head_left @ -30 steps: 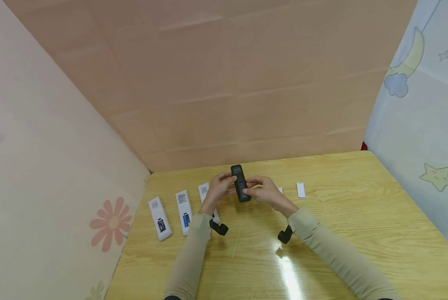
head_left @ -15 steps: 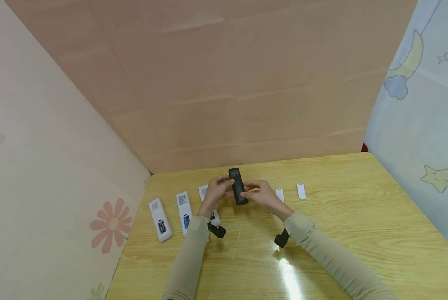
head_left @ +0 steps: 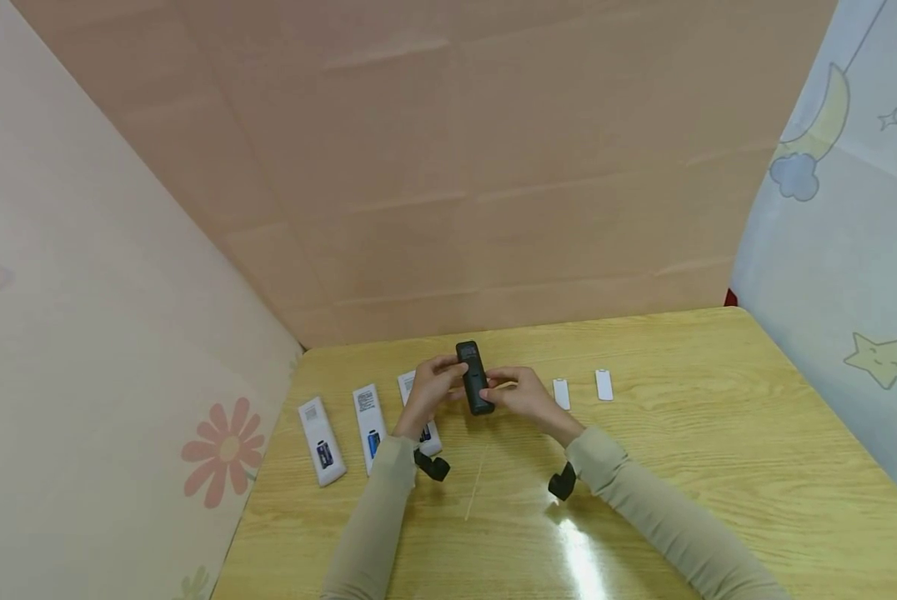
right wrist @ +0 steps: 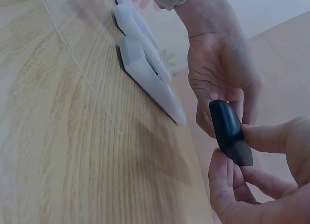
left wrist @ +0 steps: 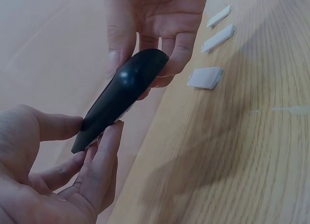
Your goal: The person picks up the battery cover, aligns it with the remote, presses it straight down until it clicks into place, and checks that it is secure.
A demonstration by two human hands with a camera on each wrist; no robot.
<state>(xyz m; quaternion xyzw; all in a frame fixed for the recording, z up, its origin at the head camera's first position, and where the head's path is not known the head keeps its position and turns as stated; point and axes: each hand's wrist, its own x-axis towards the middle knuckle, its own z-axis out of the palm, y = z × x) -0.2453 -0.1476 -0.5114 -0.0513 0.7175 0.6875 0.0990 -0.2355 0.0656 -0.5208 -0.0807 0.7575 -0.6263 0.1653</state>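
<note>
Remote control, black, back side up, held above wooden table. Left hand pinches upper part, right hand pinches lower part. Probably light, stiff, little slippery; long side edges seem best for hold.

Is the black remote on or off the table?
Off: left hand and right hand hold the black remote clear of the table in both wrist views.
</note>
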